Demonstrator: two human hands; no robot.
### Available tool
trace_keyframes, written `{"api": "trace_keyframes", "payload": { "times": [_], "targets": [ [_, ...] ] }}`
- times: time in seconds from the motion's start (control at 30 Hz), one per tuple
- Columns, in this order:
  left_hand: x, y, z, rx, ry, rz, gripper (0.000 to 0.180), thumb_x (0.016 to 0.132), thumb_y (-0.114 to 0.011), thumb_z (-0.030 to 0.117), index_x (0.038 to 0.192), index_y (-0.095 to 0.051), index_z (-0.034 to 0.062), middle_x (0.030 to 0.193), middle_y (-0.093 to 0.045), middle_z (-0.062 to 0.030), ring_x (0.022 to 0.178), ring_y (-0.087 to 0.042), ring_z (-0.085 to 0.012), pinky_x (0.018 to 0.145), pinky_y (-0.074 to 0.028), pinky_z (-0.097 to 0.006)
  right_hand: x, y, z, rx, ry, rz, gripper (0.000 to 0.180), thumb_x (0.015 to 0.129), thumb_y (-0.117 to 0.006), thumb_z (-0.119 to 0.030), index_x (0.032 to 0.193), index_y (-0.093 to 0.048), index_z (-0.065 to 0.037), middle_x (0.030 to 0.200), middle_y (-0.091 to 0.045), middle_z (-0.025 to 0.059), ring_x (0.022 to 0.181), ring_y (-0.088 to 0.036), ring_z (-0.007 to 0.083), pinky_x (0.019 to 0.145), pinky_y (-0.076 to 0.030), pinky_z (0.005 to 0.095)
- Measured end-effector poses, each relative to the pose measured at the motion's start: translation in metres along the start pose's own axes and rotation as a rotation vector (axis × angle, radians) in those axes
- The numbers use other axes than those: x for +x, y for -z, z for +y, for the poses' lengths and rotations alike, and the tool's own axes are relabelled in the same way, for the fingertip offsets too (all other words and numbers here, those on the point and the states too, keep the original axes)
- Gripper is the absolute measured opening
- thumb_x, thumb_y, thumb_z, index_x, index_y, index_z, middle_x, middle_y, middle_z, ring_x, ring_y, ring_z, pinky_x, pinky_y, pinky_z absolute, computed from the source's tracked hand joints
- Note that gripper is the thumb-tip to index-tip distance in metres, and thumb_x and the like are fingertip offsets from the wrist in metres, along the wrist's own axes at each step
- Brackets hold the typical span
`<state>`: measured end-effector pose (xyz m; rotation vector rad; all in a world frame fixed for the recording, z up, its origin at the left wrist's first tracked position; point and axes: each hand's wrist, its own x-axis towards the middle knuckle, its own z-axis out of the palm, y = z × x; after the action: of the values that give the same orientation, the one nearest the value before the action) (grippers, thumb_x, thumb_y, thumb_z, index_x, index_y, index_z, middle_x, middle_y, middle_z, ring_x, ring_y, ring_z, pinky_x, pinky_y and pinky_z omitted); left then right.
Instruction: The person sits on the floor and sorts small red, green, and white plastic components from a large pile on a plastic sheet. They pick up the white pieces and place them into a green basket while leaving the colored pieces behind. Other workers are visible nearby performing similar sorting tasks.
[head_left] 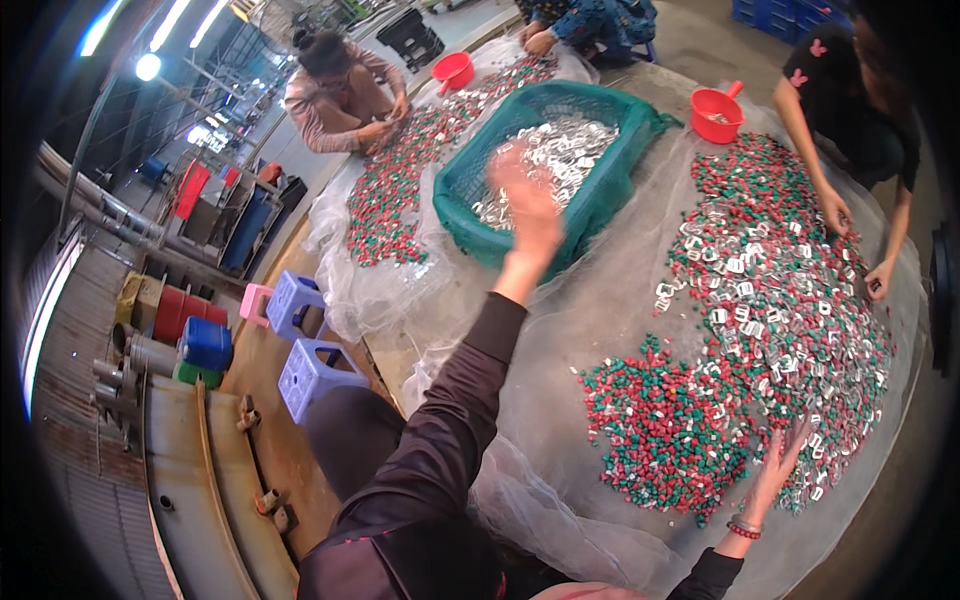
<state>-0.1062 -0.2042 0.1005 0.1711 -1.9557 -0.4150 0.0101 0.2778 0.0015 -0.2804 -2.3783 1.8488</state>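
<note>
My left hand [527,195] reaches over a basket [470,235] lined with green netting. Its fingers are smeared by motion, so their grip and anything in them cannot be made out. Inside the basket lies a heap of white and silvery metal buckles [572,150]. My right hand [775,470], with a red bead bracelet [745,527] at the wrist, touches the lower edge of a wide spread of red and green pebble-like pieces [665,430] mixed with metal buckles [745,315]. Its fingers look stretched out among the pieces.
Across the sheet [590,320], a person's hand [838,212] works at the same pile. Other people sit at the far end by more red and green pieces [385,215]. Red scoops [716,115] stand near the basket; plastic stools [315,378] are at left.
</note>
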Motion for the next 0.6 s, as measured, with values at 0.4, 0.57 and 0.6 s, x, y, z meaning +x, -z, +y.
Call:
{"api": "trace_keyframes", "payload": {
  "times": [0.4, 0.57, 0.6],
  "targets": [
    [-0.157, -0.203, 0.111, -0.097, 0.187, -1.226, 0.073, 0.086, -0.049, 0.06, 0.147, -0.025, 0.0279, 0.153, -0.011, -0.0218, 0.14, 0.002, -0.0482, 0.109, -0.007, -0.066, 0.09, -0.069, 0.039, -0.881, 0.319, -0.127, 0.103, 0.068, -0.081, -0.027, 0.15, -0.019, -0.025, 0.152, -0.012, 0.0251, 0.138, -0.016, 0.0466, 0.11, -0.023, 0.0535],
    [-0.217, -0.148, 0.115, -0.247, -0.013, -1.133, 0.053, 0.089, -0.054, 0.046, 0.136, -0.043, 0.0235, 0.136, -0.042, -0.0144, 0.135, -0.027, -0.0387, 0.109, -0.018, -0.059, 0.052, -0.089, 0.054, -1.028, 0.394, -0.253, 0.08, 0.079, -0.068, -0.011, 0.146, -0.025, -0.01, 0.135, -0.034, 0.0275, 0.118, -0.038, 0.0466, 0.099, -0.037, 0.0505],
    [-0.229, -0.129, 0.12, -0.307, -0.028, -1.127, 0.05, 0.089, -0.055, 0.042, 0.133, -0.045, 0.0212, 0.134, -0.044, -0.0131, 0.133, -0.03, -0.0364, 0.108, -0.021, -0.057, 0.042, -0.092, 0.057, -1.029, 0.358, -0.293, 0.074, 0.079, -0.063, -0.005, 0.144, -0.028, -0.006, 0.13, -0.036, 0.0282, 0.117, -0.039, 0.0467, 0.098, -0.038, 0.0499]
  ]
}}
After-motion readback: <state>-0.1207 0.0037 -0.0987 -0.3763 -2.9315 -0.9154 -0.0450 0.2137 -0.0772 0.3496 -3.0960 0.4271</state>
